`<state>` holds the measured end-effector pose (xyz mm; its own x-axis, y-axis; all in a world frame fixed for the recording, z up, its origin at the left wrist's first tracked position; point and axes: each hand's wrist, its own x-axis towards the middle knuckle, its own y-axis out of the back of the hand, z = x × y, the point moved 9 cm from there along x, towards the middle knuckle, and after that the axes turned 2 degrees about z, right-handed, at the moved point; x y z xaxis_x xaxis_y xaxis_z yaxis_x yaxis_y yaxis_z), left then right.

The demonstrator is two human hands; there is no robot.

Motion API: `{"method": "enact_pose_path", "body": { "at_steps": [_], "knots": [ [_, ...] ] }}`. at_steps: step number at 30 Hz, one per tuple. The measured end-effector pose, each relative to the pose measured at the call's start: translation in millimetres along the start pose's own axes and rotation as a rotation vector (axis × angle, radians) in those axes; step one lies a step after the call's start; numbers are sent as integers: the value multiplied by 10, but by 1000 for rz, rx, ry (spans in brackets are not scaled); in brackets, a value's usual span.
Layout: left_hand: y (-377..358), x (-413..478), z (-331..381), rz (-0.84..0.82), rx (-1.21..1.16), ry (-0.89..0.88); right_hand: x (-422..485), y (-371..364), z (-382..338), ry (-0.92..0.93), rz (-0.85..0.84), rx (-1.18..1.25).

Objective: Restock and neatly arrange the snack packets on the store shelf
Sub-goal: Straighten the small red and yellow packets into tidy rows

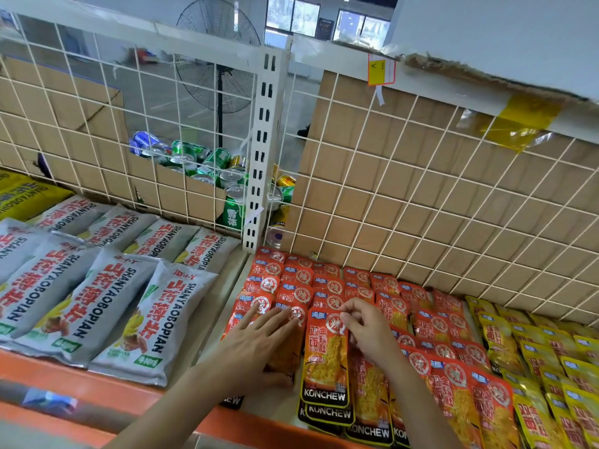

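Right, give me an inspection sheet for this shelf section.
Surface: white shelf with an orange front edge, mostly covered with stock.
Job's things: red packets in overlapping rows; yellow packets to their right; grey bags to their left.
Clutter: loose drink cans piled behind the wire grid; torn yellow tape on the shelf above.
Grippers: left hand flat on the red rows; right hand pinches the top of the front red packet.
Cables: nothing seen.
Surroundings: cardboard backing behind the grid, a standing fan beyond.
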<state>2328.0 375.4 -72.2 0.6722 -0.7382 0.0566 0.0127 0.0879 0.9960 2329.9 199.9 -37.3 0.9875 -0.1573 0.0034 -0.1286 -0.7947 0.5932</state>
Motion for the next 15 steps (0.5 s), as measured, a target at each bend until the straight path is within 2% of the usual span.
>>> {"method": "enact_pose_path", "body": {
  "at_steps": [11,13,15],
  "knots": [
    [19,-1,-41,-96,29,65,-32,6,-37,-14,3,-22],
    [79,-23,-49,-54,0,75,-40,21,-53,-9,14,-26],
    [171,-50,-71,25,-134,81,-56,50,-89,-6,42,-7]
  ]
}}
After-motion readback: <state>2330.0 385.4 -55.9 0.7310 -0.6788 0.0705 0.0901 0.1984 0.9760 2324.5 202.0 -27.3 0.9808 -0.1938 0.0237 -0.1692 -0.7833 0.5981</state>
